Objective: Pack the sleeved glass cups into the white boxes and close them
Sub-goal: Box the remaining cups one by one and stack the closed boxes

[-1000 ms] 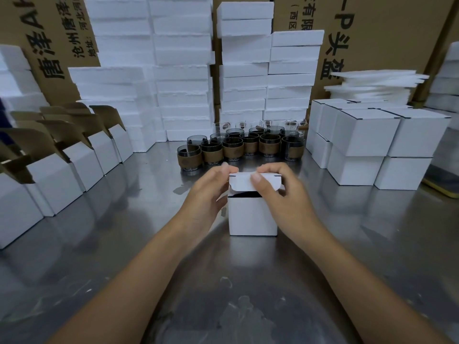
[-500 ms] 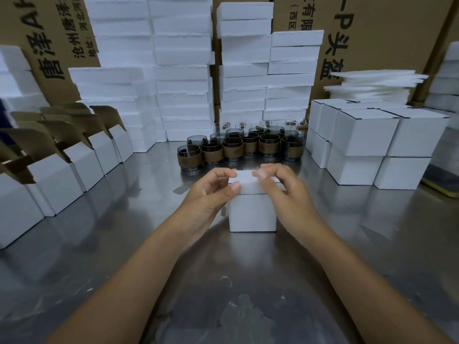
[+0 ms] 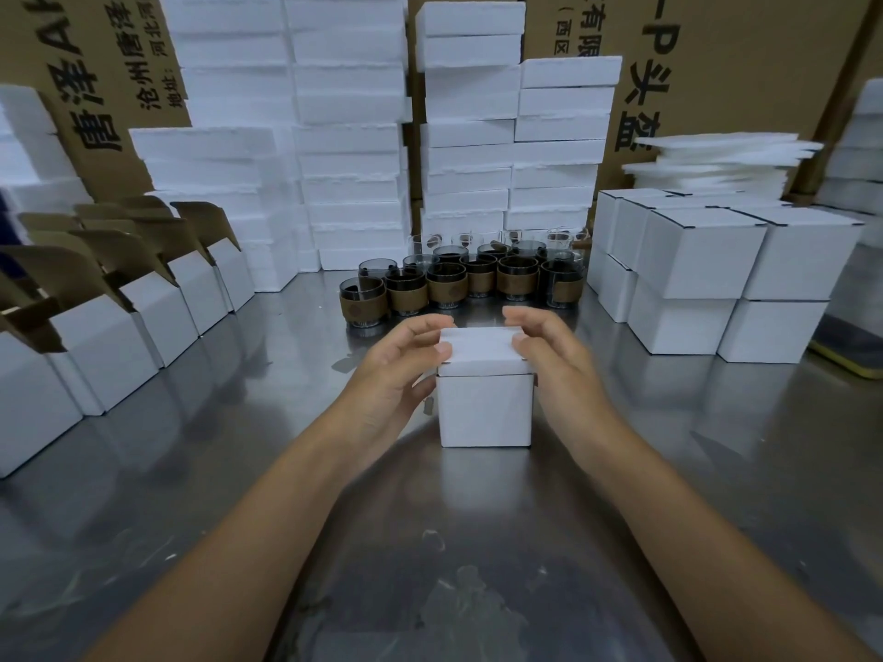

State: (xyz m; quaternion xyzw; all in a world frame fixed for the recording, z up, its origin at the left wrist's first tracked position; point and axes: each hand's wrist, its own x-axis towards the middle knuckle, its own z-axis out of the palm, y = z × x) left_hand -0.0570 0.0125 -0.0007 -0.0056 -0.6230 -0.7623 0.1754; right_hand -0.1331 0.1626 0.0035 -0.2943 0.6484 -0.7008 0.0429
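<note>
A small white box (image 3: 484,408) stands in the middle of the steel table (image 3: 239,470) with its lid folded down flat. My left hand (image 3: 399,370) holds its left side, thumb on the lid's left edge and fingers curled over the far top edge. My right hand (image 3: 554,358) holds the right side the same way, fingers curved over the lid's far right corner. Behind the box, several glass cups with brown sleeves (image 3: 449,286) stand in a cluster. What is inside the box is hidden.
A row of open white boxes (image 3: 119,327) with raised brown flaps lines the left side. Closed white boxes (image 3: 702,274) are stacked at the right. White foam blocks (image 3: 353,136) and big cardboard cartons (image 3: 745,64) wall the back.
The lid went from raised with its tuck flap showing to folded flat on the box. Both hands slid from the flap to the box's top edges and sides.
</note>
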